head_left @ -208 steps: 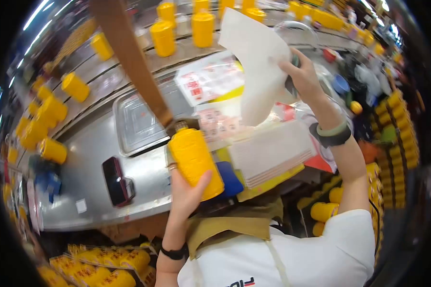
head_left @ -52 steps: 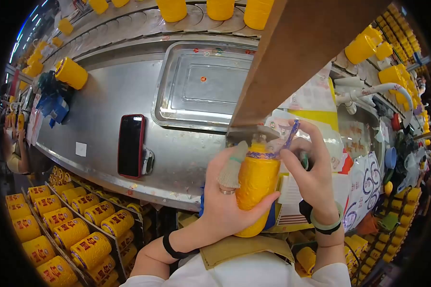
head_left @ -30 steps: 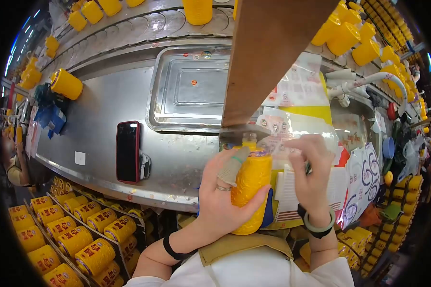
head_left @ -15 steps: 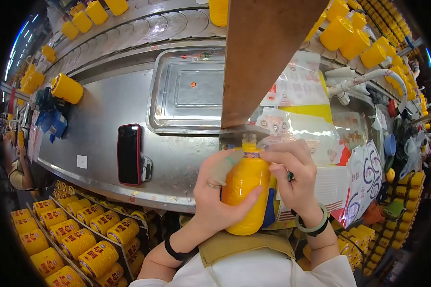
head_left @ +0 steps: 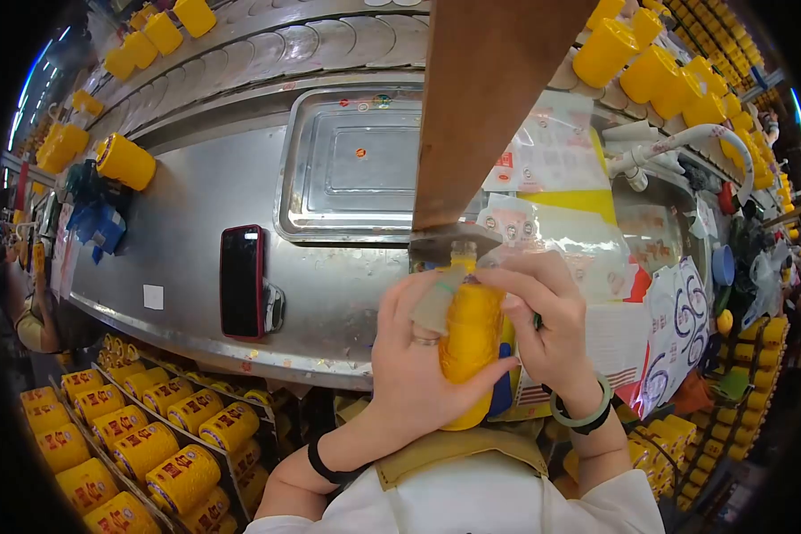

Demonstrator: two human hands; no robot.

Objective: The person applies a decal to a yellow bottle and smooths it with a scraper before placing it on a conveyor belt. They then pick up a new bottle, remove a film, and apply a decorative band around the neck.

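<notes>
A yellow bottle (head_left: 473,331) with a clear glass neck (head_left: 462,253) stands tilted against my body, near the counter's front edge. My left hand (head_left: 408,360) is wrapped round its side, the thumb across the front. A pale greenish wrap (head_left: 432,305) covers part of that hand's fingers. At the bottle's shoulder, my right hand (head_left: 547,322) is closed, its fingertips touching the neck band. That band, blue and red, is mostly hidden by the fingers. Just behind the neck is the lower end of a brown wooden post (head_left: 485,107).
A metal tray (head_left: 285,200) and a phone (head_left: 242,280) lie on the steel counter (head_left: 182,231). Printed sheets (head_left: 552,231) lie at the right. Yellow containers (head_left: 187,476) fill racks at lower left. A conveyor (head_left: 311,49) with yellow bottles runs along the back.
The bottle has turned a little in my left hand and shifted slightly right. My right fingers have moved over the neck band, hiding more of it.
</notes>
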